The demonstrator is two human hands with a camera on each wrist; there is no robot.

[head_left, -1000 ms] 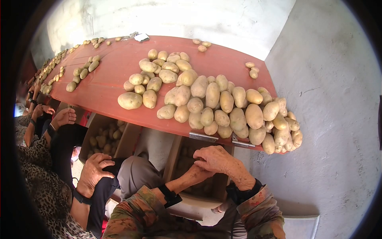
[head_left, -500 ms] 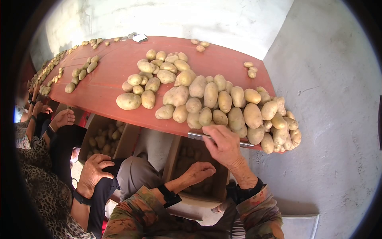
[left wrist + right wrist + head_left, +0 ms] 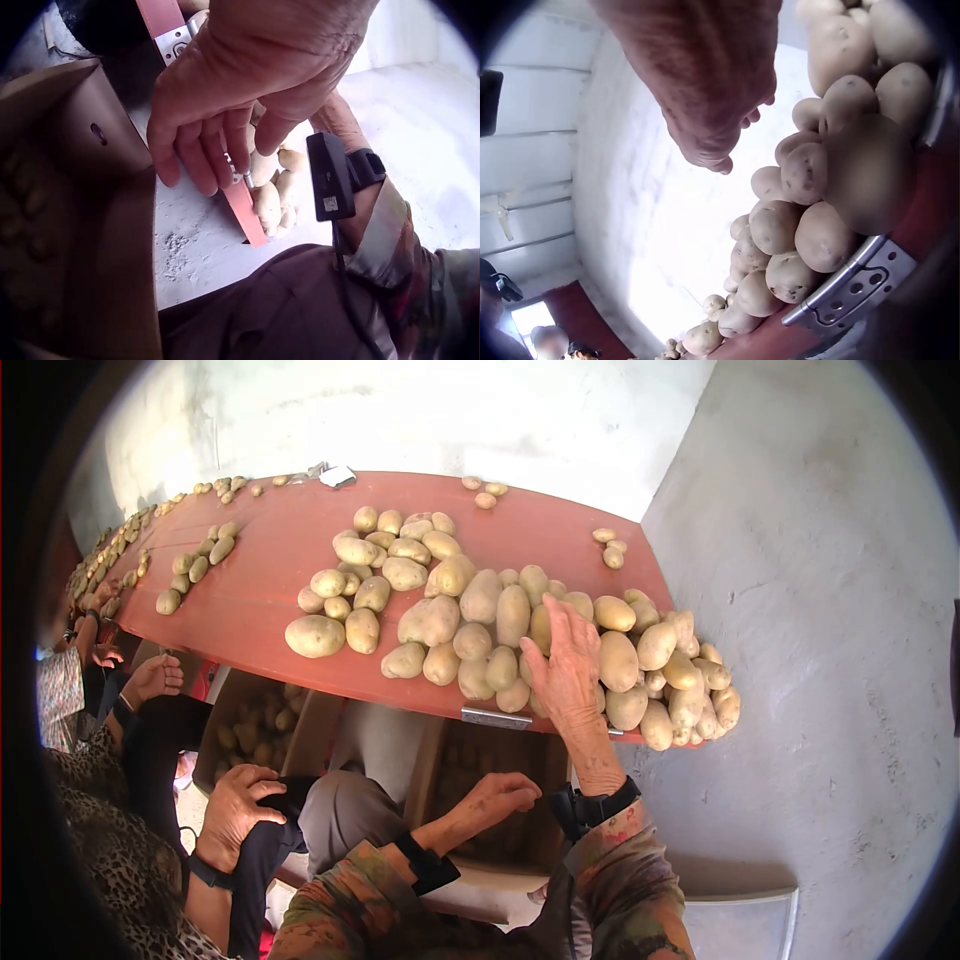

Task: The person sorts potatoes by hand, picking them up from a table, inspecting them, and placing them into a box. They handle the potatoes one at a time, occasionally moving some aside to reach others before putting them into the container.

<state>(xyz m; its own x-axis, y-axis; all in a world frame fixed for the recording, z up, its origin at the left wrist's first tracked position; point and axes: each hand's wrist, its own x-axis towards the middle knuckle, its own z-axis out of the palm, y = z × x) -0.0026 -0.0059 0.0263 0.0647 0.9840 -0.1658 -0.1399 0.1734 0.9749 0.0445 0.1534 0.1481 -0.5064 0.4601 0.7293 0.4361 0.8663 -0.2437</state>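
My right hand (image 3: 567, 665) reaches over the front of a big heap of potatoes (image 3: 480, 595), fingers extended and thumb spread to the left. In the right wrist view the hand (image 3: 705, 90) is above the potatoes (image 3: 774, 227), with nothing in its grasp. Lower down, my left hand (image 3: 500, 797) hangs loosely bent and holds nothing, over a cardboard box (image 3: 426, 770) with potatoes in its shadowed inside. The left wrist view shows that hand's fingers (image 3: 199, 161) drooping beside the box (image 3: 112, 127).
The potatoes lie on a red table (image 3: 240, 625) with a metal hinge (image 3: 495, 718) on its front edge. Smaller potato groups (image 3: 197, 565) lie further left. Another person's hand (image 3: 235, 810) rests on a knee, near a second box (image 3: 318, 728) of potatoes. A grey wall (image 3: 810, 620) stands at right.
My right hand has left my left hand, which it was touching, and moved up and forward over the table edge to the heap. The left hand stays low over the box.
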